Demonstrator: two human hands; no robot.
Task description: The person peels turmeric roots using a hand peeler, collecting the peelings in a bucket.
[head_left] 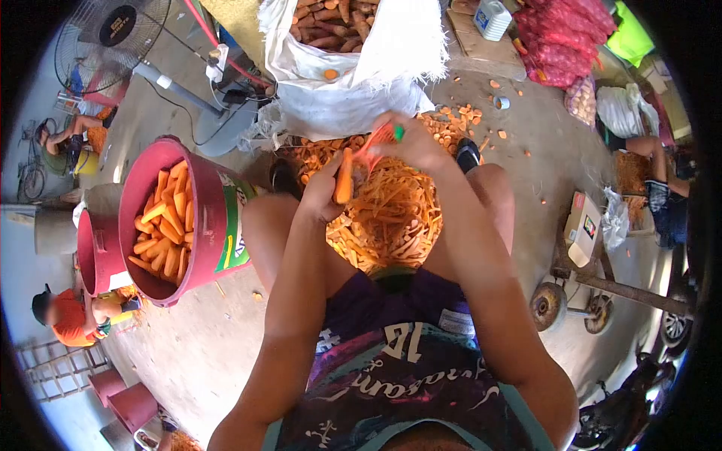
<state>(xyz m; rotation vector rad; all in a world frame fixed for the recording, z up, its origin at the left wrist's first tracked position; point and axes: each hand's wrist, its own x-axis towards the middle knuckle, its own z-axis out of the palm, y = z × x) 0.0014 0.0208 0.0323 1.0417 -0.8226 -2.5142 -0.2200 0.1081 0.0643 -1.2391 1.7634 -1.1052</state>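
Note:
My left hand grips a carrot, held upright above a heap of orange peelings that lies between my knees. My right hand holds a peeler with an orange frame and a green tip, set against the top of the carrot. A red bucket filled with peeled carrots stands at my left. Ahead of me, a white sack sits open and shows unpeeled carrots inside.
A second red bucket stands left of the first. A floor fan and cables lie far left. Red mesh sacks are at the back right, a wheeled cart at right. Other people sit at left and right. Carrot scraps litter the concrete floor.

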